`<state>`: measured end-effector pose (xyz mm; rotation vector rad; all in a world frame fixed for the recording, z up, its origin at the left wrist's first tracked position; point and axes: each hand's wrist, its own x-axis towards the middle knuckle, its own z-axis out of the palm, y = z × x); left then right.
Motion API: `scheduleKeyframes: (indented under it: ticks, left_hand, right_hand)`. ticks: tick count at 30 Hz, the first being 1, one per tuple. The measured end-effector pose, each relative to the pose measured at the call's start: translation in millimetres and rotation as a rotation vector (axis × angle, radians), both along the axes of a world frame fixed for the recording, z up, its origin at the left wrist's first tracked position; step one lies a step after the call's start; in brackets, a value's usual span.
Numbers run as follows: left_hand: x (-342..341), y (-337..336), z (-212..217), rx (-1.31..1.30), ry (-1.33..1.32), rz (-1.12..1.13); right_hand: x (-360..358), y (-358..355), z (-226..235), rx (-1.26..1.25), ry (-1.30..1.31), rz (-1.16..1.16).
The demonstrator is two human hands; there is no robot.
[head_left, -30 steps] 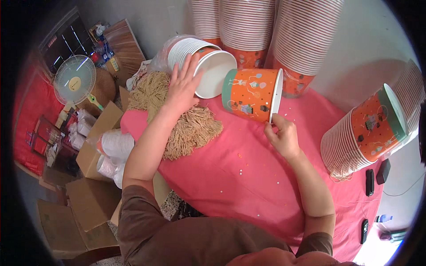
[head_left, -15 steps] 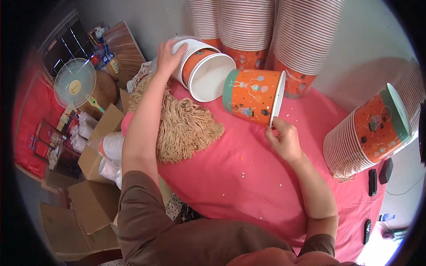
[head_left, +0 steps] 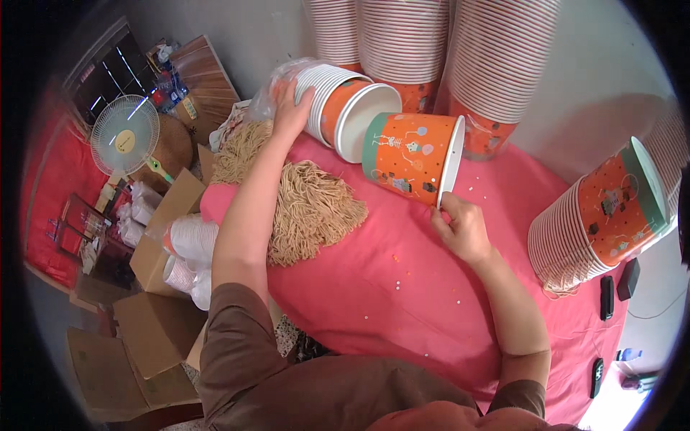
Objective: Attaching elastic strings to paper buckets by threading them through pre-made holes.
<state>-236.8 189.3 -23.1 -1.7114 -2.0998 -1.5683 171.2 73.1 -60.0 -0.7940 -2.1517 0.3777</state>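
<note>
A large orange paper bucket [head_left: 406,154] with a green band and skeleton prints lies on its side, its white rim facing right. My right hand [head_left: 463,228] pinches the lower part of that rim between thumb and fingers. To its left, a short stack of similar buckets [head_left: 316,90] lies on its side, partly in clear plastic [head_left: 266,100], with the front bucket's white mouth facing right. My left hand [head_left: 291,118] grips the left side of this stack, palm against it. The front bucket's mouth sits close by the loose bucket's green end.
Beige cord bundles [head_left: 313,215] lie on the pink tablecloth [head_left: 374,287] below my left forearm. Tall bucket stacks [head_left: 496,57] stand behind. At right, another stack [head_left: 568,230] leans, cords beneath. Cardboard boxes [head_left: 158,323] and a fan [head_left: 125,136] are at left.
My left hand and the short stack have moved right, bringing the stack's mouth closer to the loose bucket. My right hand keeps its pinch on the rim.
</note>
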Motion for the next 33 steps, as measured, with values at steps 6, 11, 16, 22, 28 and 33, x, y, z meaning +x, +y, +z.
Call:
scheduleKeyframes:
  ticks: [6,11,16,22,28,33]
  left_hand:
    - [-3,-14,0,0.037,0.013,-0.014]
    - [-1,1,28,-0.091,0.052,0.078]
    - [6,18,40,-0.181,0.057,0.05]
    - [16,15,25,-0.159,0.182,0.02]
    - [38,-21,21,-0.108,0.163,-0.043]
    - [46,-40,29,-0.186,0.059,-0.187]
  right_hand:
    - [-1,-3,3,0.033,-0.006,0.014]
    - [-1,-3,1,0.028,-0.035,0.021]
    - [-2,-5,4,0.047,-0.063,0.029]
    - [-4,-1,4,0.103,-0.092,0.054]
    - [-8,-3,7,0.111,-0.087,0.047]
    - [-14,-4,6,0.096,-0.028,0.014]
